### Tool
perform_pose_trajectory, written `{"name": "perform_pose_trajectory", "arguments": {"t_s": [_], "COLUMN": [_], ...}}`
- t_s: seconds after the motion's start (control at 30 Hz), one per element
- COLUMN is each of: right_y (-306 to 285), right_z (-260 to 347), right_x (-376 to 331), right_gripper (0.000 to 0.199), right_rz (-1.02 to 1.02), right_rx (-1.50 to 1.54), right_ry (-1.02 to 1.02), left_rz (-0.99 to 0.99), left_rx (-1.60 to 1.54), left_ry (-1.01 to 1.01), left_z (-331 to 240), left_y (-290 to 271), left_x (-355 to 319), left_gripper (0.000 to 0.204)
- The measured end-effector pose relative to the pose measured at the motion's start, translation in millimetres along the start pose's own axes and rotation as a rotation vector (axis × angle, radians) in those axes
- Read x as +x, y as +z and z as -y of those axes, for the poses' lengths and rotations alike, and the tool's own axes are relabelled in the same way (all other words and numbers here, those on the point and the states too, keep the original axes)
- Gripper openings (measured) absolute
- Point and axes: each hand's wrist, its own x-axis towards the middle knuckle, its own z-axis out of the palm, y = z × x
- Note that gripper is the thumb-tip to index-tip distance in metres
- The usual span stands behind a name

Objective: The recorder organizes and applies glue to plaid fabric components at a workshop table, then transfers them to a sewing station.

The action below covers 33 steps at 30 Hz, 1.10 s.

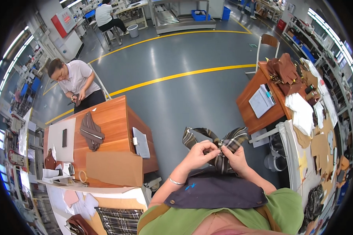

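A plaid fabric piece (231, 141) with a looping strap (194, 135) hangs in front of my chest over the grey floor. My left hand (200, 152) pinches it near the middle, fingers closed on the cloth. Touching it from the other side, my right hand (233, 157) grips the same spot, where a small metal fitting seems to sit between the fingertips. A silver bangle (175, 181) circles my left wrist. A dark blue apron bib (219, 192) covers my green top below the hands.
A wooden table (117, 117) at left carries dark leather strips (91, 131), cardboard (113, 167) and tape; a person (75, 80) works behind it. Another wooden table (259, 113) at right holds papers and brown bags (286, 70). A cluttered bench (317, 149) runs along the right. Yellow lines cross the floor.
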Motion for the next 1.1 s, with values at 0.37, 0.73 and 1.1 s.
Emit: {"name": "perform_pose_trajectory", "arguments": {"t_s": [0.37, 0.73, 1.1], "right_y": [32, 45, 91], "right_z": [-12, 16, -3], "right_x": [159, 340, 417], "right_gripper": [0.007, 0.010, 0.009], "right_rz": [0.178, 0.447, 0.501], "right_rx": [0.338, 0.198, 0.230], "right_ry": [0.195, 0.252, 0.439], "left_rz": [-0.614, -0.972, -1.066], "left_rx": [0.219, 0.443, 0.218], "left_ry": [0.189, 0.203, 0.124], "left_z": [-16, -65, -62], "left_y": [-78, -146, -215], "left_x": [60, 160, 175], "left_gripper": [0.012, 0.010, 0.014]}}
